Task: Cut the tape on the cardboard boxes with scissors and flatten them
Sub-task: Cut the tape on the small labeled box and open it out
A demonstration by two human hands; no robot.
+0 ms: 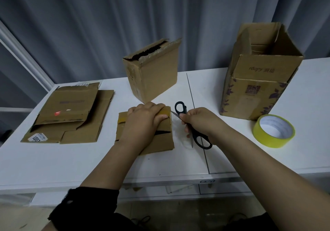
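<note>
One seemingly flat cardboard box [160, 142], scissors [196, 134]

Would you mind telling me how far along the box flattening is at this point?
Done: a flattened stack lies on the left. In hand: the left hand holds the small box while the right hand holds the open scissors at its taped edge. Left: the middle box and the tall box stand upright at the back.
</note>
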